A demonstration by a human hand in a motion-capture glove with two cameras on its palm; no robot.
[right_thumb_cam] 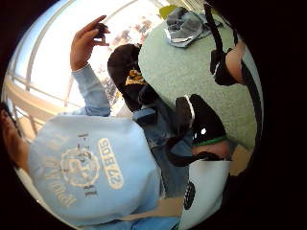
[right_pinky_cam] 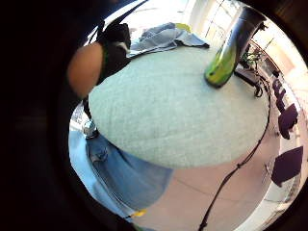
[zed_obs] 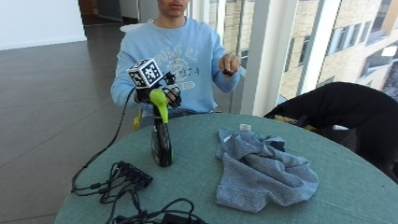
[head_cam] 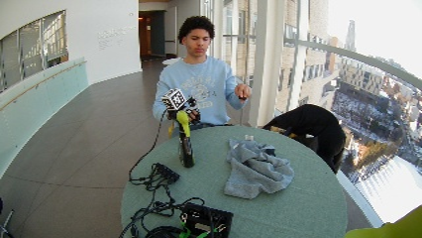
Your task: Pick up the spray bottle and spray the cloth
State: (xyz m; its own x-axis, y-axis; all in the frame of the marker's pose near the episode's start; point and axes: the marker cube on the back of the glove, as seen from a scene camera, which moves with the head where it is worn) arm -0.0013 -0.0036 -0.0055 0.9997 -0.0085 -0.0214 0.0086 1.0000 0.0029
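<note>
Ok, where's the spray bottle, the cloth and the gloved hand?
spray bottle (zed_obs: 161, 142), outside view, on its dark body.
cloth (zed_obs: 264, 172), outside view, on the middle of the grey heap.
gloved hand (zed_obs: 167, 96), outside view, on the glove above the bottle's green top.

Your spray bottle (zed_obs: 161, 140) stands upright on the table, dark-bodied with a lime-green head just below your gloved right hand (zed_obs: 163, 95); contact can't be confirmed. The grey-blue cloth (zed_obs: 261, 170) lies crumpled beside it, well apart from your hand.
</note>
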